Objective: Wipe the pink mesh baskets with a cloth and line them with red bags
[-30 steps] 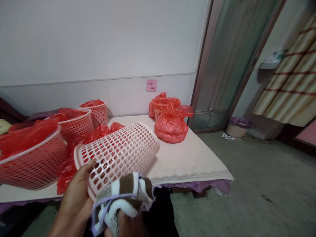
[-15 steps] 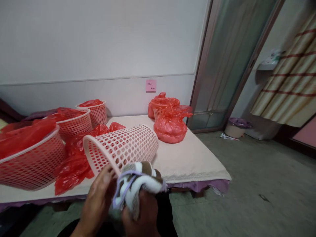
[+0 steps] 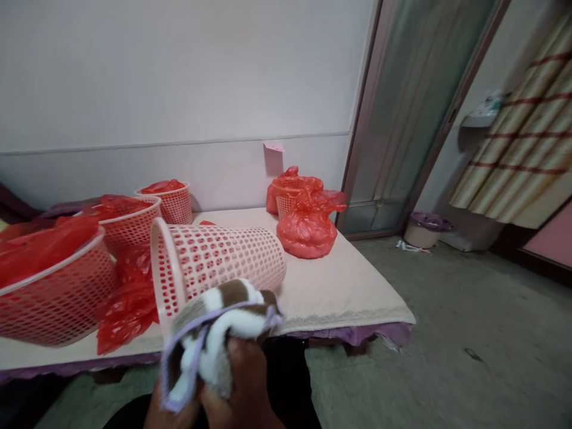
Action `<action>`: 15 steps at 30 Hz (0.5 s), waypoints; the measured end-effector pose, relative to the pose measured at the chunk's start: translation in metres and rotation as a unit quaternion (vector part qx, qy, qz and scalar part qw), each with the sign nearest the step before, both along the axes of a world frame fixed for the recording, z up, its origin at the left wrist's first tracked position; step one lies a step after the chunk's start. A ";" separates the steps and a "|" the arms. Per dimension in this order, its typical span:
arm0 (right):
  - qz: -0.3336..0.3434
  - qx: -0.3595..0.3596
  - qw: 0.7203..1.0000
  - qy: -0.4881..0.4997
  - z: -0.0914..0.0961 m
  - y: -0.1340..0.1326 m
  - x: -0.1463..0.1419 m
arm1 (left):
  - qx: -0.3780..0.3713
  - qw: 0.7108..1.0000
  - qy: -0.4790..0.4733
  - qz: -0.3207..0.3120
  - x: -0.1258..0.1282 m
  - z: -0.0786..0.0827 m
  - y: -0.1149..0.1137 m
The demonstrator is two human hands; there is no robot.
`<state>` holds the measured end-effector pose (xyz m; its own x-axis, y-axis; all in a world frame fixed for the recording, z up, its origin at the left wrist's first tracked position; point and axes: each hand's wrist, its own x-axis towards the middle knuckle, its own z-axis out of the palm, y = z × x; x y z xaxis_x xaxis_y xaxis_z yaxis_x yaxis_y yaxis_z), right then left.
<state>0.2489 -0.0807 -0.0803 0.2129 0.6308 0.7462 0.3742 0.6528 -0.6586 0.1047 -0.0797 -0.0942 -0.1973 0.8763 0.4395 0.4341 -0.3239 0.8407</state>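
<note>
A striped cloth (image 3: 223, 316) in brown, white and grey with a purple edge is bunched in my right hand (image 3: 248, 372), whose fingers are closed round it. Behind the cloth, a pink perforated plastic basket (image 3: 227, 253) lies on its side with its mouth to the left. The cloth covers the lower part of its rim and near side. My left hand (image 3: 172, 411) is low at the bottom edge, mostly hidden by the cloth, so its fingers and any hold on the basket or cloth do not show.
Pink baskets lined with red plastic bags (image 3: 58, 280) stand left on a cream-covered bed (image 3: 348, 286). A loose red bag (image 3: 127, 304) lies beside them. A tied red bag (image 3: 308, 232) sits at the right, before another bagged basket (image 3: 286, 202). A bin (image 3: 422, 232) stands on the floor.
My right hand and the cloth have moved left and slightly down, over the basket's rim. The basket has swung, its mouth now upright. My left hand has dropped behind the cloth. The wall note has flipped up.
</note>
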 end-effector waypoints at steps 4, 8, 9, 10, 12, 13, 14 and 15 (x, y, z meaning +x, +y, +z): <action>-0.046 0.060 0.993 -0.086 -0.009 0.027 0.015 | -0.111 0.966 -0.225 0.069 0.011 0.039 -0.009; -0.139 -0.036 0.990 0.010 -0.015 0.072 0.059 | -0.126 0.916 -0.366 0.102 0.030 0.088 -0.013; -0.146 -0.067 0.986 0.032 -0.017 0.078 0.065 | -0.126 0.910 -0.380 0.113 0.033 0.097 -0.013; -0.144 -0.091 0.984 0.050 -0.021 0.079 0.065 | -0.127 0.903 -0.390 0.124 0.035 0.104 -0.012; -0.125 -0.088 0.987 0.053 -0.031 0.066 0.050 | -0.128 0.895 -0.409 0.127 0.037 0.112 -0.008; -0.105 -0.078 0.991 0.036 -0.039 0.053 0.035 | -0.126 0.890 -0.420 0.122 0.038 0.114 -0.005; -0.092 -0.032 0.995 0.000 -0.048 0.038 0.017 | -0.127 0.884 -0.433 0.120 0.038 0.115 -0.002; -0.071 0.004 0.997 -0.041 -0.057 0.022 -0.001 | -0.132 0.878 -0.444 0.122 0.038 0.115 0.002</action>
